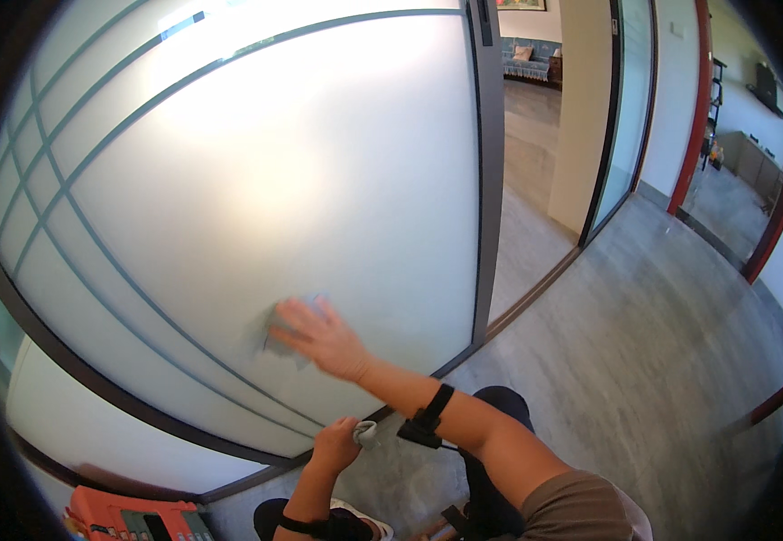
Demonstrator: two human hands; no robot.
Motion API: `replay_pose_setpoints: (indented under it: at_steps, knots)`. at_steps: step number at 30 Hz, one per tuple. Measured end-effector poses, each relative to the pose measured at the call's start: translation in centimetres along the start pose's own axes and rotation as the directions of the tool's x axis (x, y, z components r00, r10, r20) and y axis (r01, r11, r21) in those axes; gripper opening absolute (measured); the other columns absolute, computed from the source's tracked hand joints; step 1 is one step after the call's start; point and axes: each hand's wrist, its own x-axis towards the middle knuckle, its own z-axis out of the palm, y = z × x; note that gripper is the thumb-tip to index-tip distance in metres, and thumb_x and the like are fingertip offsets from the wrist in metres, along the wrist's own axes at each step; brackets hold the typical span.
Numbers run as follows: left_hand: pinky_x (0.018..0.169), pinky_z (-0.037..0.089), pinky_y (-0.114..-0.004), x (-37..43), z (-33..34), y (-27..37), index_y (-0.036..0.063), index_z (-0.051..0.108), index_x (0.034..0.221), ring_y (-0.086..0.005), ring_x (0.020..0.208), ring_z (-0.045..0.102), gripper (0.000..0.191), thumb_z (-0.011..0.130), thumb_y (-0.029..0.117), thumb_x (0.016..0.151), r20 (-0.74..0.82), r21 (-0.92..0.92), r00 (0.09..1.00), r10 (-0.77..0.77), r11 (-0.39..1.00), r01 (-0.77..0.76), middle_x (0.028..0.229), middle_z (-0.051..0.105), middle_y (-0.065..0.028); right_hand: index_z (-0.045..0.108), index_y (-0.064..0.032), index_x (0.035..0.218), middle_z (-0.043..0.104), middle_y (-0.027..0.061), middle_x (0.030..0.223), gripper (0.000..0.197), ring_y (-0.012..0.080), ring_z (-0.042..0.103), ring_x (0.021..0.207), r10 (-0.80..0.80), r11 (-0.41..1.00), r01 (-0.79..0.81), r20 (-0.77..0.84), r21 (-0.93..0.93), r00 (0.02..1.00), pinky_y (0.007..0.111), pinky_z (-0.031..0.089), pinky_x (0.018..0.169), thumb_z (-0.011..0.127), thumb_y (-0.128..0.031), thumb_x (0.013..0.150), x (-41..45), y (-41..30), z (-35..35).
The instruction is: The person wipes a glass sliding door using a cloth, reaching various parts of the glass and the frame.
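Observation:
A frosted glass sliding door panel (364, 176) in a dark frame stands before me, with crossing stripes near its left edge. My right hand (317, 338), blurred and with fingers spread, lies over a greyish cloth (286, 345) against the lower part of the glass. Lower down, near the panel's bottom frame, my left hand (337, 443) is closed around a bunched light grey cloth (366, 433). A black strap with a small box (425, 422) sits on my right forearm, and another black strap is on my left forearm.
An orange plastic container (121, 510) with several items stands at the lower left. The grey floor (601, 338) stretches right to a red-framed doorway (692, 115). Through the sliding door opening, a blue-covered sofa (530, 64) shows. My bent knees are close below the panel.

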Motion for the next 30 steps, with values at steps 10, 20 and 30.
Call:
replay_pose_setpoints:
  at_steps: [10,20,30]
  knots:
    - [0.062,0.046,-0.043,-0.7,0.3,-0.3,0.01,0.054,0.084,-0.0334,0.076,0.057,0.019,0.06,0.015,0.067,0.042,-0.018,0.999,-0.01,1.0,0.011,0.083,0.058,-0.0096,0.043,-0.0017,0.122,0.041,0.022,0.125,0.049,0.0311,0.042,0.114,0.821,0.321,-0.893,-0.562,0.316,0.097,0.035,0.036,0.093,0.047,0.004,0.074,-9.7,15.2,-1.9]
    - [0.067,0.046,-0.04,-0.2,1.2,0.2,0.0117,0.059,0.087,-0.0315,0.081,0.058,0.019,0.062,0.02,0.07,0.147,0.041,0.987,-0.066,0.997,0.061,0.084,0.06,-0.0104,0.043,-0.0092,0.125,0.033,0.0234,0.132,0.062,0.0372,0.034,0.121,0.408,0.871,-0.478,-0.372,-0.115,0.834,0.04,0.026,0.101,0.047,0.012,0.067,1.7,7.7,-8.6]
    - [0.066,0.047,-0.042,-1.4,1.1,-0.6,0.0107,0.057,0.086,-0.0324,0.079,0.058,0.019,0.062,0.02,0.07,0.127,0.011,0.992,-0.023,1.0,0.022,0.085,0.059,-0.0107,0.05,-0.0021,0.113,0.053,0.0176,0.106,0.035,0.0308,0.053,0.092,0.894,-0.196,-0.819,-0.245,0.54,-0.375,0.036,0.044,0.077,0.046,-0.002,0.078,-15.0,18.5,-2.5]
